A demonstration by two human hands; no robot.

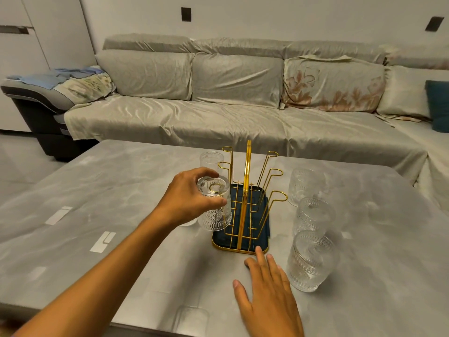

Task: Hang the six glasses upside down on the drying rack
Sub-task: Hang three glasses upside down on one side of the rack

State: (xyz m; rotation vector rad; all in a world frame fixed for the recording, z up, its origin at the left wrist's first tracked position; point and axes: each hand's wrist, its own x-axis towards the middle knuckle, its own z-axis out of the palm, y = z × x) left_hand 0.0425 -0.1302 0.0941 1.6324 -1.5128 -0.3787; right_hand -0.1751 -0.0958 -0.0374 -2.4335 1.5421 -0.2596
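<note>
The left hand point(188, 198) has its grip closed round an inverted glass point(213, 204), seating it over a near-left prong of the gold drying rack point(246, 205) mid-bench — lower it straight, mouth down. The right hand point(267, 295) lies flat and empty near the bench's front edge, fingertips touching the rack's tray.

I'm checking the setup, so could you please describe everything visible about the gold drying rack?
The drying rack is thin gold wire standing upright on a dark blue tray with a gold rim. A tall central handle rises between angled prongs ending in loops. The left hand holds an upside-down glass over its near-left prong; right hand rests flat at the tray's front edge.
</note>
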